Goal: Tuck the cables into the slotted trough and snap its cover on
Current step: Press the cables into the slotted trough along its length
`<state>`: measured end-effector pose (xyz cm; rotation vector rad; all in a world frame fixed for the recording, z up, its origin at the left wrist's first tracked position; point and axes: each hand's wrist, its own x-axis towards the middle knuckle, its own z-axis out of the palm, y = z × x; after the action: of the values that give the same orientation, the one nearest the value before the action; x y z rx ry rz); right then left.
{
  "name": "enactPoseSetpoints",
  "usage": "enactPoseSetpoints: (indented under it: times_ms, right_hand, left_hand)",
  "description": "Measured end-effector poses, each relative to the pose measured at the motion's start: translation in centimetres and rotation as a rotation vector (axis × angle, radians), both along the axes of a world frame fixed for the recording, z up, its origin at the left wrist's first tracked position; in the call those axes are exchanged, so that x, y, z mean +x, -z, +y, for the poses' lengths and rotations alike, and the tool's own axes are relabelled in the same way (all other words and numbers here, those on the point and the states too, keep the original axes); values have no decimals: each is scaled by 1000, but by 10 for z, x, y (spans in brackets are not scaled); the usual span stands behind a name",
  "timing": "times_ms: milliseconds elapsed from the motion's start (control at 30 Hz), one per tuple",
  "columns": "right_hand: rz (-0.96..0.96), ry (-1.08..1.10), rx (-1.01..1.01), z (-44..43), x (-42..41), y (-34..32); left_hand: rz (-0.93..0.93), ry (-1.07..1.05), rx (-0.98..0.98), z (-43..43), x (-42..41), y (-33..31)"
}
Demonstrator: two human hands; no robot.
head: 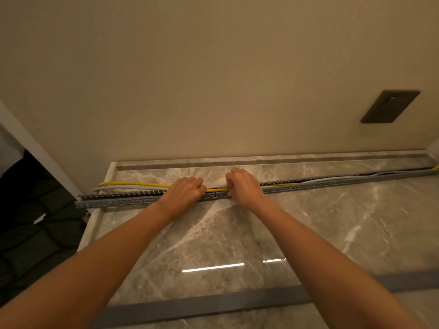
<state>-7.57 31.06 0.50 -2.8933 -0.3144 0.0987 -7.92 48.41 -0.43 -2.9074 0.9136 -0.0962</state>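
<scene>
Glossy veined marble counter (332, 222); left hand (184, 189) and right hand (242, 186) pinching yellow cable (133, 184) above slotted grey trough (118, 201).

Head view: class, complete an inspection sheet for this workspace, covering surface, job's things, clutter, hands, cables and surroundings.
Surface: glossy grey marble counter, with some light glare.
Job's things: slotted trough lies along the back, uncovered; grey strip, probably its cover, lies at the near edge.
Clutter: nothing seen.
Hands: left hand and right hand both grip the yellow cable over the trough's middle.
Cables: yellow cable and white cable lie behind the trough at left, inside it at right.
Surroundings: beige wall, dark wall plate, dark quilted fabric at left.
</scene>
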Motion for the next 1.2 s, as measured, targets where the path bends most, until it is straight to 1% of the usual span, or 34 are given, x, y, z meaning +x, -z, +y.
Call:
enactPoseSetpoints:
  times_ms: [67,133,200,233,267,300,367,400,500,533,667,767,900,933,1033,1133,1200]
  right_hand:
    - [21,-6,8,0,4,-1]
    - [51,-13,16,-1,8,-2]
    - [74,-6,40,-3,12,0]
    - [83,0,57,-3,13,1]
    - [94,3,75,-4,15,3]
    - [110,7,92,-5,15,4]
    - [157,14,127,-7,17,4]
    - [181,15,142,-8,18,4]
    - [226,2,180,-10,21,2]
    - [241,-4,194,-11,22,1]
    - [332,-9,287,-15,25,-1]
    - [396,25,371,-16,27,1]
    - [318,27,392,-14,24,7]
    - [296,21,402,-13,23,8]
    - [244,-8,426,-17,23,5]
    - [214,-52,371,-22,27,1]
    - [202,-42,364,-21,25,3]
  left_hand:
    - [-4,48,38,1,-2,-1]
    - [23,27,-8,-3,-1,-1]
    - [-15,-17,-28,-9,-3,-7]
    - [32,-60,-85,-12,-4,-8]
    - [36,-112,-182,-16,-1,-9]
    - [78,-201,-244,-18,2,-7]
    - [165,-311,-337,-21,5,-5]
    - [176,-340,-359,-22,6,-6]
    - [222,-274,-270,-23,8,-9]
    - [248,-260,-268,-22,9,-10]
    - [325,-336,-366,-23,18,-13]
    - [425,-377,-442,-29,24,-12]
    - [531,-377,-468,-32,33,-13]
    - [526,-370,-451,-34,34,-13]
    - [433,-340,-413,-40,34,-12]
    - [362,-296,-361,-40,33,-8]
    - [315,-246,-299,-41,29,-7]
